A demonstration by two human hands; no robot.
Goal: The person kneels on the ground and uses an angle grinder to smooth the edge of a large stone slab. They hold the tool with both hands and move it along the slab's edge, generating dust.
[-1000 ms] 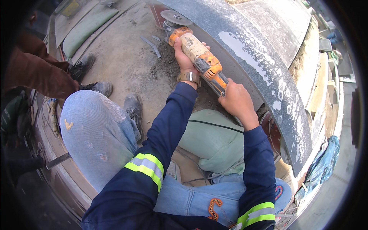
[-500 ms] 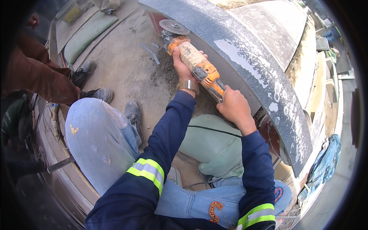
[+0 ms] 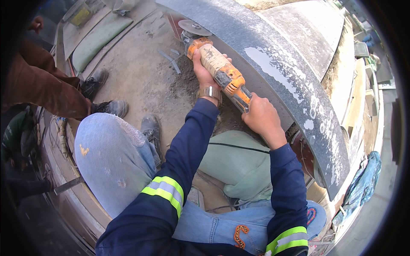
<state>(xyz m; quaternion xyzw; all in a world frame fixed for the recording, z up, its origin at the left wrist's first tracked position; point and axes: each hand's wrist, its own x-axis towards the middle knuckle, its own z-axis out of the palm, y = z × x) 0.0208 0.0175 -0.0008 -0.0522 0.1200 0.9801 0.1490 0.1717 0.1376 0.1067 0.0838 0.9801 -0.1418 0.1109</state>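
An orange and black angle grinder point(image 3: 231, 79), its body wrapped in dusty beige tape, is held in both my hands. My left hand point(image 3: 203, 72) is closed round the taped body from below, near the head. Round the rear handle my right hand point(image 3: 264, 116) is wrapped. The grinder's flat disc point(image 3: 194, 27) is at the upper end, by the edge of a long grey stone slab point(image 3: 294, 85) with white patches. Whether the disc touches the slab I cannot tell. A black cord point(image 3: 239, 146) lies across a pale green sack point(image 3: 239, 164) beneath my arms.
Another person's brown-trousered legs point(image 3: 47, 81) and dark shoes point(image 3: 112, 108) stand at the left. Thin grey strips point(image 3: 171, 62) lie on the dusty ground. A second green sack point(image 3: 99, 40) is at the upper left; blue plastic sheeting point(image 3: 361, 183) lies at the right.
Very little differs. The view has shifted slightly; my hands keep the same hold on the angle grinder, and its disc stays beside the slab's edge.
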